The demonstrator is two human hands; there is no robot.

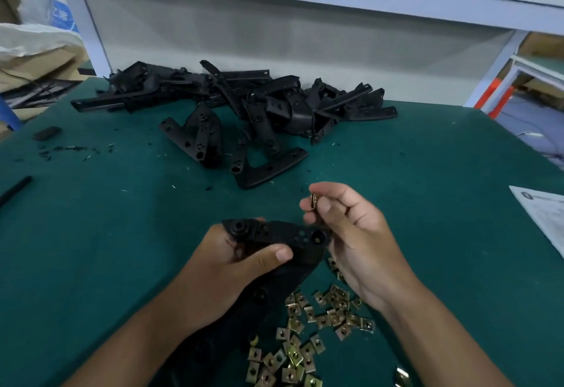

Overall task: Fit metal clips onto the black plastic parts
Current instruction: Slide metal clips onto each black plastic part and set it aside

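Covering the scene is a green desk (pixel 122 234), with a pile of black parts (pixel 244 108) heaped at its far edge and loose clips (pixel 308 334) scattered near the person, below the right wrist. Left hand (pixel 219 267) grasps one black part (pixel 293 240) above the desk, thumb curled over its top face, grip clenched round it. Right hand (pixel 351 234), just beside that part's end, pinches a single clip (pixel 313 201) between thumb and fingertips, held upright and apart from the part.
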